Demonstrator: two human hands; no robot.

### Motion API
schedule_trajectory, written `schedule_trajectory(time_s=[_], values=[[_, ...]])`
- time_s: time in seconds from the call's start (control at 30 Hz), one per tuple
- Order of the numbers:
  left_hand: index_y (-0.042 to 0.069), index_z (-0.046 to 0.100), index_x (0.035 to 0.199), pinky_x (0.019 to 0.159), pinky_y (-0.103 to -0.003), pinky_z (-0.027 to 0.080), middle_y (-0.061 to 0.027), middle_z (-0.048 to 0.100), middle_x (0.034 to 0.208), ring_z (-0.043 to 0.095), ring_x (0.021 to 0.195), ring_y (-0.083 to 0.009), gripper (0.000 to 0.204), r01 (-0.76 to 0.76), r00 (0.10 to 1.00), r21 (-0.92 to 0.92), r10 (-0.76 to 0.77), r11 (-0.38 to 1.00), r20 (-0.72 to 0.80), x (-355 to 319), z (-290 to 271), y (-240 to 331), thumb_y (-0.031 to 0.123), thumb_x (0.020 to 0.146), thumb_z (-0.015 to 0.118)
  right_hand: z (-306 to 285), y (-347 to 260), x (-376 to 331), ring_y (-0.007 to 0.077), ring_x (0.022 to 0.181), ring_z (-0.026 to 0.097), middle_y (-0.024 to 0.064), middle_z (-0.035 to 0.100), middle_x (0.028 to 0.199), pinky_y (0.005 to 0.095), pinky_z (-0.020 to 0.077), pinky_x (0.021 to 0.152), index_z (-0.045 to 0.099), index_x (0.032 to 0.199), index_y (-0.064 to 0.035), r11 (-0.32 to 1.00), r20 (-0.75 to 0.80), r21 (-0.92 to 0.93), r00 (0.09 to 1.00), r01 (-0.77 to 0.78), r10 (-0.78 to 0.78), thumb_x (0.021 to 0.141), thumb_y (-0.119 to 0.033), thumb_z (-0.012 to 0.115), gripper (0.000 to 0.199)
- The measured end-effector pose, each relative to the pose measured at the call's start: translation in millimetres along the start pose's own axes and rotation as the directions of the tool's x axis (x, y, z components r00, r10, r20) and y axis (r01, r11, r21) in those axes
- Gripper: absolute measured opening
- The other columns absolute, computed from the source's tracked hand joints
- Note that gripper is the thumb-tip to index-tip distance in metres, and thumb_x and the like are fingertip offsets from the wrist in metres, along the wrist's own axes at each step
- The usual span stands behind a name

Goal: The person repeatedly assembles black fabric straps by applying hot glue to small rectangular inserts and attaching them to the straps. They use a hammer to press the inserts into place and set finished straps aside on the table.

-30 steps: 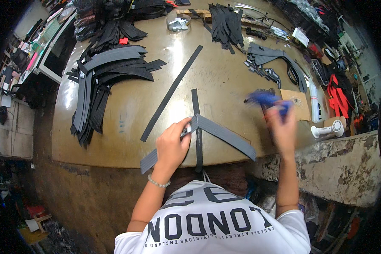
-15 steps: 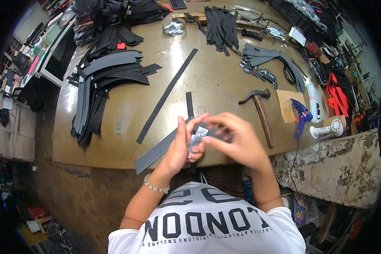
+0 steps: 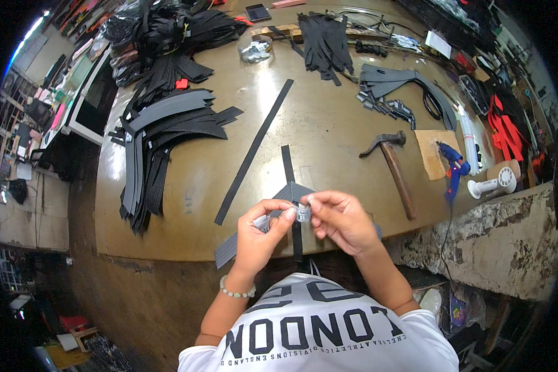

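Above the table's near edge my left hand (image 3: 259,239) is closed, thumb and forefinger pinching one end of a small whitish printed label (image 3: 302,213). More of the whitish labels (image 3: 261,223) show inside that palm. My right hand (image 3: 346,224) pinches the label's other end. Under both hands lies a grey ribbed strap (image 3: 280,199), folded to a peak at the middle, its ends passing beneath the hands. A black strap (image 3: 287,162) runs lengthwise below it. To the left, a longer black strap (image 3: 254,152) lies slantwise on the table.
A hammer (image 3: 391,162) and a blue glue gun (image 3: 456,162) on cardboard lie at right, near a white spool (image 3: 493,181). Grey straps with buckles (image 3: 387,108) are behind. Piles of black and grey straps (image 3: 167,130) fill the left. A clear tub (image 3: 255,51) stands far back.
The right hand has come in to pinch the label, now stretched between both hands. The grey strap, earlier held up with the hands, now lies folded under them. The view has shifted slightly.
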State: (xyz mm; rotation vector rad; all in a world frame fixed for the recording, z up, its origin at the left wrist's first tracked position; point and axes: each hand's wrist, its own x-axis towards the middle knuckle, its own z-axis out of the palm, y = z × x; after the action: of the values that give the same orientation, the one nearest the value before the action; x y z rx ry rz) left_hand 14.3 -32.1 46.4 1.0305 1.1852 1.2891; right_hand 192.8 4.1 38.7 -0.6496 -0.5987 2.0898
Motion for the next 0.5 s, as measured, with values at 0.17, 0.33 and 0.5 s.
schedule_trajectory(time_s=[0.17,0.33,0.5], values=[[-0.002,0.066,0.101,0.064,-0.016,0.042,-0.0023,0.066,0.096,0.053,0.073,-0.0006,0.016,0.112,0.988,0.098,-0.121,0.989,0.092,5,0,6,0.008,0.089,0.072,-6,8,-1,0.0114,0.073,0.066,0.0090,0.066,0.094,0.0246,0.0593,0.060,0.051,0.127,0.0020,0.997,0.111,0.071,0.993,-0.036,0.028,0.094,-0.007,0.064,0.036],[0.002,0.068,0.099,0.056,-0.018,0.037,0.0000,0.062,0.091,0.046,0.065,-0.0021,0.013,-0.117,0.962,0.033,0.105,0.993,0.251,15,-2,3,0.005,0.087,0.072,-9,1,-4,0.0097,0.072,0.064,0.0062,0.066,0.090,0.0244,0.0578,0.061,0.050,0.128,-0.0023,0.996,0.180,0.034,0.980,-0.088,0.080,0.094,-0.012,0.067,0.040],[0.009,0.072,0.097,0.051,-0.025,0.044,-0.0050,0.061,0.083,0.057,0.059,-0.0141,0.022,-0.740,0.663,0.464,0.648,0.487,0.375,16,-15,12,0.001,0.076,0.075,-12,-9,-7,0.0123,0.075,0.067,0.0076,0.066,0.093,0.0265,0.0604,0.066,0.053,0.121,-0.0011,0.886,0.258,0.125,0.877,-0.447,0.406,0.097,-0.020,0.064,0.032]])
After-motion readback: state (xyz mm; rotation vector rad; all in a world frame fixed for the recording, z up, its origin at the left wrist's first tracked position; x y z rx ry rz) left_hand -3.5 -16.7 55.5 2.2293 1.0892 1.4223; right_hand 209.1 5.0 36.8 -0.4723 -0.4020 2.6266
